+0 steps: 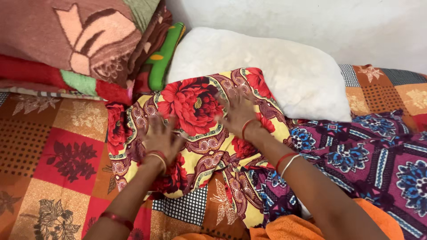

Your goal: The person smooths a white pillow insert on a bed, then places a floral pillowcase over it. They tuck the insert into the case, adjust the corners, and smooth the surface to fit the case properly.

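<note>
**Pressing flat hands on a floral pillow**

Pressing down on the floral pillow (200, 133), both hands lie open on its cover, with the fingers spread and nothing clamped between them. The left hand (161, 137) rests on the lower left part of the pillow, palm down, and the fingers point up and away from the person. The right hand (238, 112) rests higher, near the upper middle of the pillow, and it looks a little blurred; its fingers also point away, toward the wall. Both wrists carry red and pale bangles.

The floral pillow has a yellow cover with big red flowers and brown curly patterns. It lies on the patchwork bedspread (58, 155), about in the middle of the view. Its long axis runs diagonally, from the lower left corner near the left forearm to the upper right corner, which touches and partly covers the white pillow (284, 71). The lower edge of the cover hangs loose in a fold toward the person.

The white pillow lies behind it, against the pale wall (311, 22). To the right, a purple patterned pillow (369, 155) with blue flowers lies just beside the floral pillow, under the right forearm. At the upper left, a stack of folded blankets (84, 44) in red, brown and green stands on the bedspread. Orange cloth (289, 229) shows at the bottom edge.
</note>
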